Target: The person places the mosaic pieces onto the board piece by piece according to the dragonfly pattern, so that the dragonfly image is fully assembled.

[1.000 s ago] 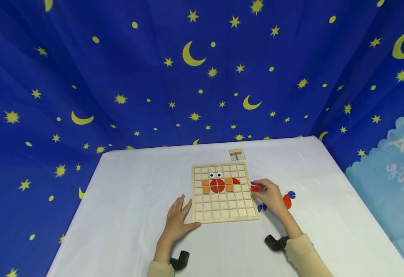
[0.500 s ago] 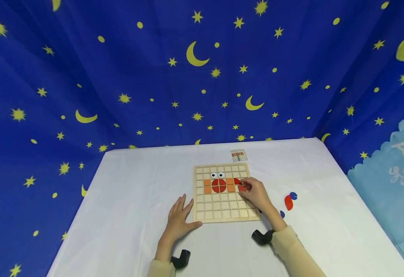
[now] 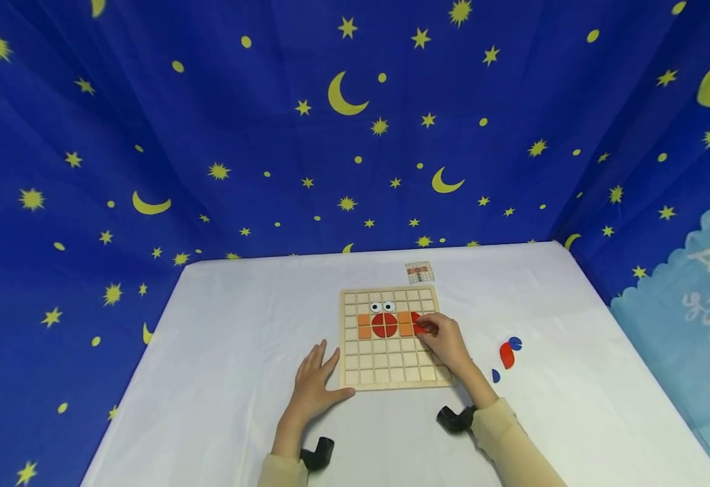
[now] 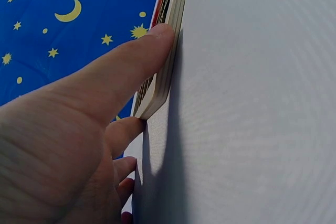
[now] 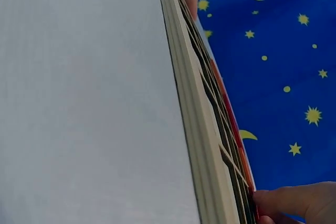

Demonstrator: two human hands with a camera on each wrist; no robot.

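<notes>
On the table lies a square wooden grid board [image 3: 391, 373] bearing orange squares [image 3: 364, 327], a red disc of quarter pieces [image 3: 384, 325] and two eye pieces [image 3: 382, 307]. My right hand [image 3: 449, 343] is over the board's right side, pinching a red quarter-circle piece [image 3: 418, 329] at the cell just below another red piece [image 3: 414, 316]. Its fingers partly cover the piece. In the right wrist view, the right thumb [image 5: 275, 199] is low at the board's surface. My left hand [image 3: 314, 387] rests fingers spread at the board's left edge, its thumb [image 4: 152, 43] touching the front-left corner.
A small picture card [image 3: 419, 272] lies behind the board. To the right are a red leaf-shaped pair of pieces [image 3: 506, 356], blue pieces [image 3: 516, 343] and a single blue piece [image 3: 496, 375]. A starry blue curtain [image 3: 355, 135] hangs behind the white table [image 3: 239, 325].
My right hand has moved left from beside the board onto its right columns, bringing the red quarter-circle piece down at a cell beside the orange squares. The left hand has stayed in place.
</notes>
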